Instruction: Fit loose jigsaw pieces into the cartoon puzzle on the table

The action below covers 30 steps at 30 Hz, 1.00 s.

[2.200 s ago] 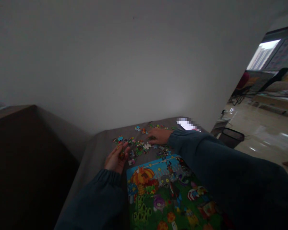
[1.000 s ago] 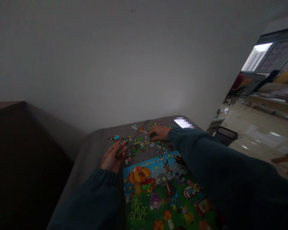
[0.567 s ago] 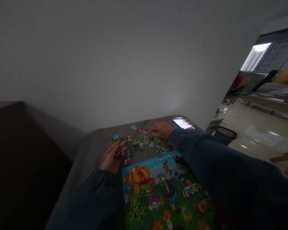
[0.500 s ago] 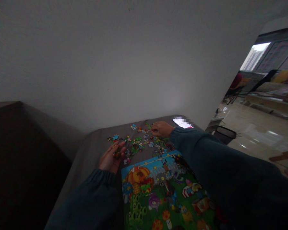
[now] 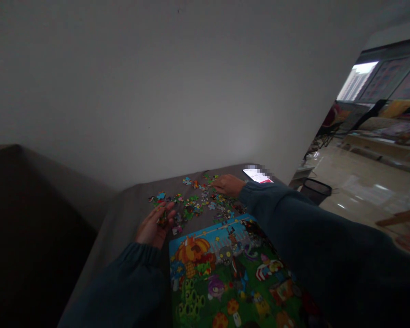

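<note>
Downward, in the head view: left hand (image 5: 153, 228) cupped, cradling a few puzzle pieces (image 5: 162, 221); right hand (image 5: 228, 185) reaching over scattered puzzle pieces (image 5: 194, 205), grip unclear; all on a grey tablecloth (image 5: 130, 209), above a picture board (image 5: 225, 278), a phone (image 5: 256, 176) beyond.

One head-worn camera, looking forward and down, close over jigsaw pieces (image 5: 191, 202) on a cloth-covered table (image 5: 123, 214), white wall (image 5: 157, 91) above

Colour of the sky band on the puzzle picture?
The sky band is bright blue; clearest in the head view.
</note>
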Available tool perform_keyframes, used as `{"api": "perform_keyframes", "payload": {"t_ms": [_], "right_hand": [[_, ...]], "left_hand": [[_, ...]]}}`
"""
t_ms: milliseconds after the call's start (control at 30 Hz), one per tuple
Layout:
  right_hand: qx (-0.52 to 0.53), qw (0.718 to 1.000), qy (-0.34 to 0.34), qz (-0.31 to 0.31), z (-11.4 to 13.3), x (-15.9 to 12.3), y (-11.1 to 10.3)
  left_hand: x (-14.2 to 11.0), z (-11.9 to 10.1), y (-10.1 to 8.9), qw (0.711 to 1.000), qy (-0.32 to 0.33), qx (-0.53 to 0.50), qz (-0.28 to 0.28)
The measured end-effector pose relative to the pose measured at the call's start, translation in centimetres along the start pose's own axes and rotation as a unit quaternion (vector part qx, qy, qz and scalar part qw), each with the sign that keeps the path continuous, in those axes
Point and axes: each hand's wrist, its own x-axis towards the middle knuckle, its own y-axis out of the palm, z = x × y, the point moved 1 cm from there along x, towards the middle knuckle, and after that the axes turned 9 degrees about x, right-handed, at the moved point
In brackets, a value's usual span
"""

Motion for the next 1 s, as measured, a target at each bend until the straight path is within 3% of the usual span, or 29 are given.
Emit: {"api": "perform_keyframes", "payload": {"t_ms": [233, 567, 867, 1000], "right_hand": [[0.029, 0.999, -0.022, 0.038, 1.4, -0.6, 0.4], [0.066, 0.992, 0.027, 0.102, -4.2, -4.0, -1.4], [0.152, 0.987, 0.035, 0.032, -4.2, -10.4, -2.0], [0.188, 0.97, 0.122, -0.093, -6.9, -13.2, -1.7]], "left_hand": [[-0.2, -0.2, 0.2, 1.0, -0.008, 0.003, -0.001], [-0.5, -0.5, 0.7, 0.999, -0.035, 0.003, 0.003], [-1.6, -0.9, 1.1, 0.999, -0.018, 0.031, 0.034], [-1.7, -1.6, 1.1, 0.998, 0.012, 0.061, 0.019]]}}
